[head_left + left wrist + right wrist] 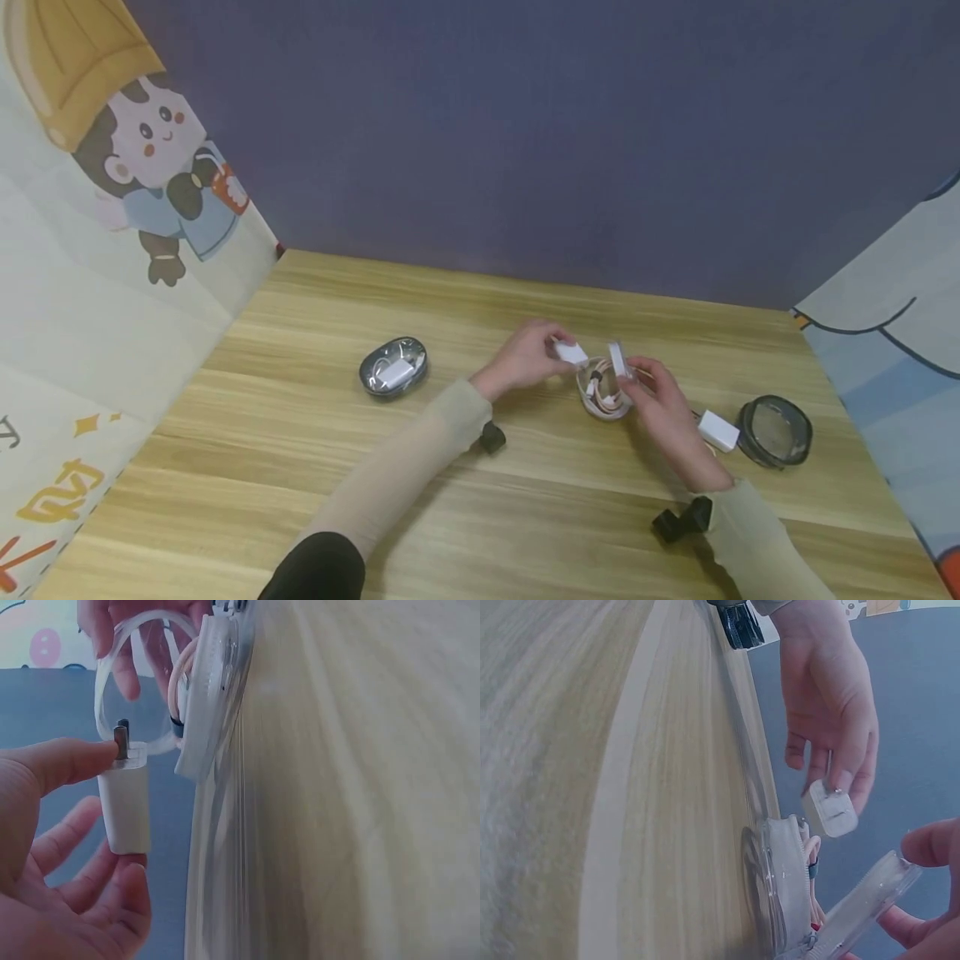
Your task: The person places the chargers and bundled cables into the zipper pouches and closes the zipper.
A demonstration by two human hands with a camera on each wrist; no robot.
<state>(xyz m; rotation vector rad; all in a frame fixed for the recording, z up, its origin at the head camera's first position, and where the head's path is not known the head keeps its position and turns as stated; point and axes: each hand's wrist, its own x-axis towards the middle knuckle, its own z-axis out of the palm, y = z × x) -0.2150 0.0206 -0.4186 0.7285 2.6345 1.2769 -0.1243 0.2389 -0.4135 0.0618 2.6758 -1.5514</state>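
My left hand (527,357) pinches a white charger plug (125,810) between thumb and fingers, its metal prongs showing in the left wrist view. In the head view the plug is right at the rim of a small round clear zip case (600,410) with white edging. A coiled pinkish cable (602,372) with a dark strap lies in that case. With thumb and fingers, my right hand (663,412) grips the case's lid (874,900), which stands tilted up from the base.
Behind my right hand lies another white charger plug (718,431), beside a black-rimmed round case (780,429). To the left sits a black oval case (371,375) with a white plug inside. A dark blue panel (487,150) rises behind the wooden table (300,433).
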